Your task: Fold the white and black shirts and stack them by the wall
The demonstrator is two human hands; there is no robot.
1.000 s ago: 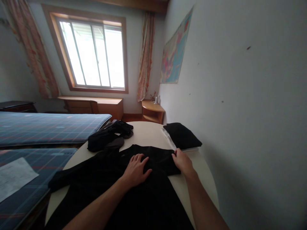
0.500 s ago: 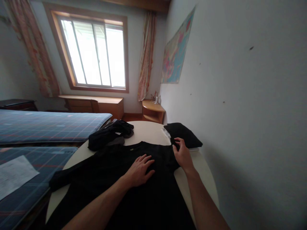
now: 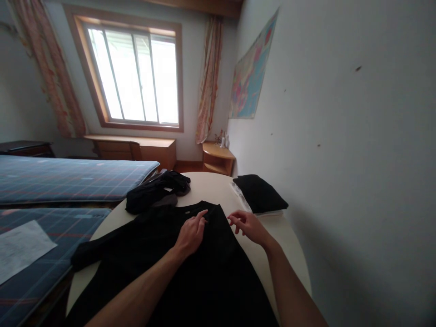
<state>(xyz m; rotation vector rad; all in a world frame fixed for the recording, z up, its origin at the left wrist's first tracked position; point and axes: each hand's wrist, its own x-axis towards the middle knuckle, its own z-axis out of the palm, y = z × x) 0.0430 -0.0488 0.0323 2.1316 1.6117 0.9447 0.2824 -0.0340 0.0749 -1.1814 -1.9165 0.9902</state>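
A black long-sleeved shirt (image 3: 163, 254) lies spread over the round table, its neckline towards the far side. Its left-hand sleeve stretches out across the tabletop, while the right-hand side is folded inward along a slanting edge. My left hand (image 3: 191, 232) rests on the shirt just below the collar, index finger stretched out and the other fingers partly hidden. Just off the folded edge, my right hand (image 3: 250, 227) hovers with loosely bent fingers apart and nothing visible in them.
Dark crumpled clothes (image 3: 156, 190) lie at the table's far left. A folded black garment (image 3: 260, 193) sits on white material at the far right, close to the wall (image 3: 357, 181). The cream table (image 3: 207, 182) stands beside plaid mattresses (image 3: 75, 179), one bearing a paper sheet (image 3: 23, 247).
The shirt's right-hand shoulder and sleeve have been folded inward. My right hand has come down and left, away from the sleeve; my left hand has shifted slightly left and towards the collar.
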